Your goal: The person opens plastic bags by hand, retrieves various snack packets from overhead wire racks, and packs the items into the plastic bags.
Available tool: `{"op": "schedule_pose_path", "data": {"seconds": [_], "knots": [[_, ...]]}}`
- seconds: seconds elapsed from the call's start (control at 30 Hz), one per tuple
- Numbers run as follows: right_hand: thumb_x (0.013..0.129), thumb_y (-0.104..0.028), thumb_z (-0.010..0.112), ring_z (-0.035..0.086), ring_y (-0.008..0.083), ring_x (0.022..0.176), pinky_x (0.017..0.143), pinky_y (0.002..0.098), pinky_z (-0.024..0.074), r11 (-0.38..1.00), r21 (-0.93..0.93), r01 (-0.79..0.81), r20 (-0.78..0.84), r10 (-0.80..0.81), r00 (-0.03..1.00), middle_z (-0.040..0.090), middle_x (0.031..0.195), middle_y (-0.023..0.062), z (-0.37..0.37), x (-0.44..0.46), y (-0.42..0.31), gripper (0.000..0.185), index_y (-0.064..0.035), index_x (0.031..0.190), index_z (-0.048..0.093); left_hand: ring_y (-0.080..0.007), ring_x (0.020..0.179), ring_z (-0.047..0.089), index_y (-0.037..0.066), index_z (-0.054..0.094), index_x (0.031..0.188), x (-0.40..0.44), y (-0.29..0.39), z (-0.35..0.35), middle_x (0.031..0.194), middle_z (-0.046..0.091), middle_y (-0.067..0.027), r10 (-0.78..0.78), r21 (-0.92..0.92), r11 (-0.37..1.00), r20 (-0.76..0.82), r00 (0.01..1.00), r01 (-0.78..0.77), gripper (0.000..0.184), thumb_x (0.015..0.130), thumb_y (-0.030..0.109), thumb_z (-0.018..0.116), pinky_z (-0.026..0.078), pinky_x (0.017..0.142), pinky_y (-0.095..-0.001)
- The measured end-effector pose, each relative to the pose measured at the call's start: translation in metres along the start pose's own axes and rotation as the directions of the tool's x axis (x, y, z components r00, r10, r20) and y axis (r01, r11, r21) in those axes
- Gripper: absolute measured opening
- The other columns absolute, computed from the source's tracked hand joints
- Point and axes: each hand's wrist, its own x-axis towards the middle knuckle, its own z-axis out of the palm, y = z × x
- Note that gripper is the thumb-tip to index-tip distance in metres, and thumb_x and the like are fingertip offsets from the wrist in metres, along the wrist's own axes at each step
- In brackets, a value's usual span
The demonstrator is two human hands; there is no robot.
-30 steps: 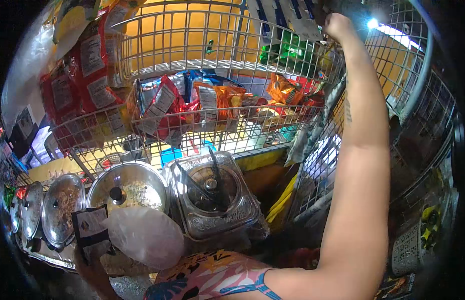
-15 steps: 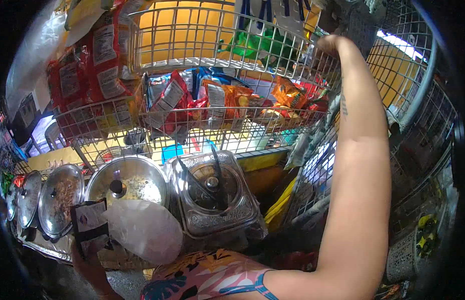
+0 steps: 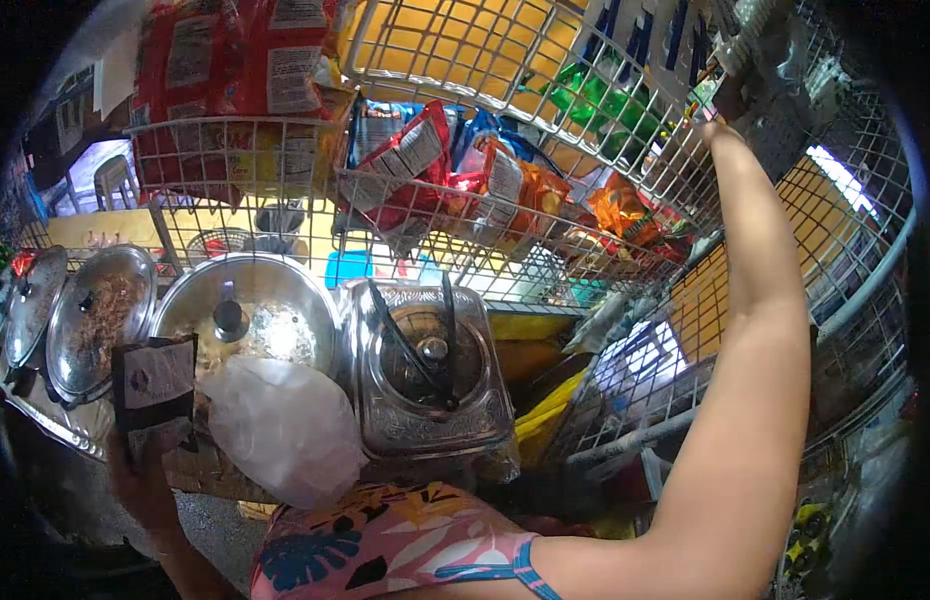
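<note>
My left hand (image 3: 145,485) is closed around the bottom of a small dark packet (image 3: 157,385) with a pale printed label, held upright in front of the lidded pots. Beside the packet is a translucent white plastic bag (image 3: 285,430), puffed out; whether my hand also grips it I cannot make out. My right arm stretches up to the wire rack (image 3: 545,90), where my right hand (image 3: 723,132) is at the rack's right end. Small colourful items (image 3: 697,108) lie at its fingertips, but the fingers themselves are too hidden to read.
Glass-lidded pots (image 3: 247,300) line the counter at left, with tongs (image 3: 450,345) resting on a square steel chafing dish (image 3: 430,425). Red snack packs (image 3: 190,60) hang upper left. Chip bags (image 3: 415,165) fill a wire basket; green bottles (image 3: 605,105) show behind the mesh.
The camera view has shifted, so the rack and pots sit differently. My left hand has come up slightly with the packet. My right hand is still up at the rack's right end.
</note>
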Motion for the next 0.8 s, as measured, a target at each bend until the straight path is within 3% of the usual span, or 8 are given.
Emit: {"op": "schedule_pose_path", "data": {"seconds": [0.33, 0.4, 0.47, 0.53, 0.63, 0.67, 0.77, 0.8], "knots": [[0.09, -0.024, 0.057, 0.066, 0.0237, 0.104, 0.091, 0.0411, 0.0484, 1.0, 0.011, 0.02, 0.047, -0.021, 0.999, 0.069, 0.117, 0.0171, -0.024, 0.005, -0.015, 0.035, -0.0113, 0.121, 0.067, -0.0285, 0.109, 0.061, -0.003, 0.057, 0.128, 0.018, -0.006, -0.002, 0.119, 0.063, -0.0181, 0.072, 0.193, 0.979, -0.015, 0.997, -0.068, 0.044, 0.09, 0.013, 0.07, 0.048, 0.092, -0.0391], [0.09, -0.023, 0.058, 0.066, 0.0238, 0.104, 0.091, 0.0413, 0.0485, 0.993, -0.1, 0.061, 0.051, -0.056, 0.997, 0.069, 0.116, 0.0173, -0.036, -0.003, -0.025, 0.035, -0.0113, 0.121, 0.067, -0.0289, 0.109, 0.061, -0.003, 0.057, 0.129, 0.02, -0.002, 0.005, 0.12, 0.063, -0.0184, 0.037, 0.16, 0.986, 0.006, 0.999, -0.037, 0.045, 0.09, 0.014, 0.07, 0.047, 0.093, -0.0397], [0.088, -0.021, 0.061, 0.067, 0.0225, 0.094, 0.084, 0.0403, 0.0497, 0.899, -0.351, 0.261, 0.185, -0.207, 0.961, 0.072, 0.106, 0.0141, -0.078, -0.065, -0.061, 0.028, -0.0079, 0.111, 0.07, -0.0293, 0.11, 0.06, -0.003, 0.057, 0.129, 0.021, 0.005, 0.012, 0.121, 0.063, -0.0187, 0.008, 0.075, 0.997, 0.025, 1.0, -0.01, 0.046, 0.09, 0.016, 0.071, 0.047, 0.094, -0.0402], [0.089, -0.018, 0.06, 0.066, 0.0213, 0.091, 0.082, 0.0406, 0.05, 0.95, -0.105, 0.295, 0.168, -0.276, 0.946, 0.072, 0.103, 0.0141, -0.052, -0.043, -0.029, 0.025, -0.0071, 0.109, 0.069, -0.0297, 0.112, 0.06, -0.003, 0.057, 0.129, 0.02, 0.01, 0.015, 0.122, 0.063, -0.0189, -0.021, -0.056, 0.998, 0.037, 0.999, 0.023, 0.046, 0.09, 0.018, 0.071, 0.047, 0.095, -0.0405], [0.092, -0.019, 0.058, 0.066, 0.0222, 0.09, 0.081, 0.0395, 0.0507, 0.894, 0.132, 0.427, 0.234, -0.447, 0.863, 0.072, 0.103, 0.0115, -0.048, -0.037, -0.019, 0.025, -0.0082, 0.111, 0.069, -0.0298, 0.113, 0.06, -0.003, 0.057, 0.129, 0.021, 0.004, 0.01, 0.123, 0.063, -0.0191, 0.045, 0.173, 0.984, 0.027, 0.999, -0.049, 0.046, 0.089, 0.018, 0.071, 0.047, 0.096, -0.0408], [0.094, -0.026, 0.057, 0.066, 0.0235, 0.093, 0.084, 0.039, 0.0507, 0.868, 0.287, 0.406, 0.211, -0.47, 0.857, 0.072, 0.104, 0.0117, -0.04, -0.031, -0.004, 0.029, -0.009, 0.114, 0.069, -0.0299, 0.113, 0.06, -0.003, 0.057, 0.129, 0.02, 0.001, 0.008, 0.123, 0.063, -0.0192, 0.048, 0.222, 0.974, 0.014, 0.999, -0.05, 0.047, 0.089, 0.017, 0.072, 0.047, 0.096, -0.0409], [0.092, -0.021, 0.057, 0.064, 0.0211, 0.088, 0.083, 0.0345, 0.0501, 0.655, 0.755, -0.011, 0.272, -0.298, 0.915, 0.07, 0.098, 0.008, -0.031, -0.009, 0.03, 0.028, -0.0101, 0.115, 0.069, -0.0299, 0.113, 0.06, -0.002, 0.057, 0.129, 0.02, 0.001, 0.003, 0.123, 0.062, -0.0193, 0.055, 0.268, 0.962, 0.004, 0.998, -0.054, 0.048, 0.088, 0.016, 0.073, 0.047, 0.096, -0.0413], [0.086, -0.013, 0.059, 0.063, 0.0176, 0.086, 0.079, 0.0327, 0.0496, 0.702, 0.711, 0.052, 0.205, -0.278, 0.939, 0.069, 0.095, 0.006, -0.033, -0.011, 0.037, 0.029, -0.0085, 0.113, 0.069, -0.0296, 0.113, 0.059, -0.002, 0.057, 0.129, 0.019, 0.006, 0.0, 0.124, 0.062, -0.0193, 0.052, 0.224, 0.973, 0.014, 0.999, -0.054, 0.048, 0.087, 0.016, 0.073, 0.047, 0.096, -0.0415]]}}
